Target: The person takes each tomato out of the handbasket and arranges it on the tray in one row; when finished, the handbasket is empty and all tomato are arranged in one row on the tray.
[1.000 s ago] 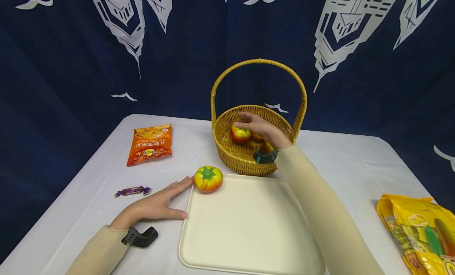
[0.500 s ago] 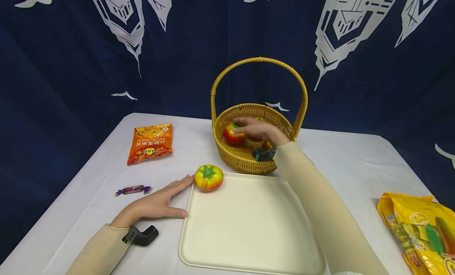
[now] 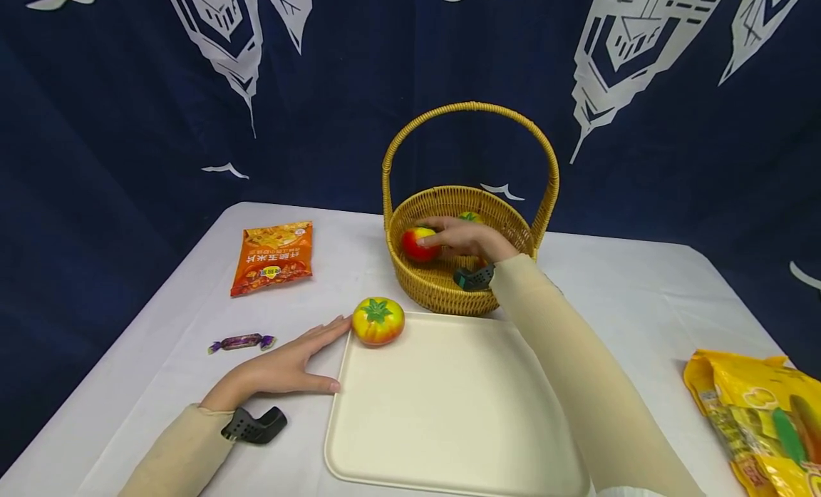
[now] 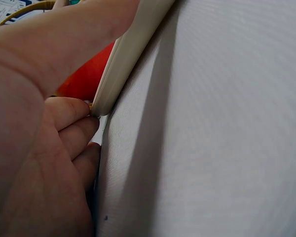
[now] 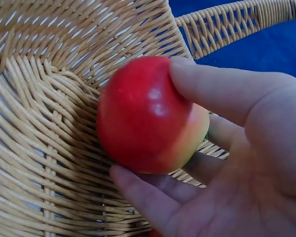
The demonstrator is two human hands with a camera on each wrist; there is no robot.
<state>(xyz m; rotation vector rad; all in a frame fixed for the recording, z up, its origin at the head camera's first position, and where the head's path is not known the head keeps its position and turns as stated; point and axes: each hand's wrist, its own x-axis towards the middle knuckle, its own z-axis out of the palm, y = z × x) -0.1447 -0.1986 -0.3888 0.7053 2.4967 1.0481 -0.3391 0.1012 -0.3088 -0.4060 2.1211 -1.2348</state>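
Note:
In the head view my right hand [image 3: 463, 237] is inside the wicker basket [image 3: 442, 294], gripping a red-and-yellow apple [image 3: 417, 246]. The right wrist view shows the thumb on one side of the apple [image 5: 143, 113] and the fingers curled round the other, close to the woven wall. Behind that hand a green-topped fruit [image 3: 471, 216] partly shows. My left hand [image 3: 285, 369] lies with its fingers extended along the left edge of the cream tray [image 3: 449, 404], thumb and fingertips touching the rim. A yellow-and-orange tomato [image 3: 378, 322] sits on the tray's far left corner, by those fingertips.
An orange snack bag [image 3: 272, 259] lies at the back left of the white table [image 3: 641, 297]. Nearer is a purple wrapped candy [image 3: 241, 342]. At the right edge lies a yellow packet [image 3: 757, 411]. The basket's tall handle [image 3: 473, 108] arches above my right hand.
My right hand has lowered into the basket and closed round the apple, which has shifted a little to the left. The left hand, tray and tomato stay in place.

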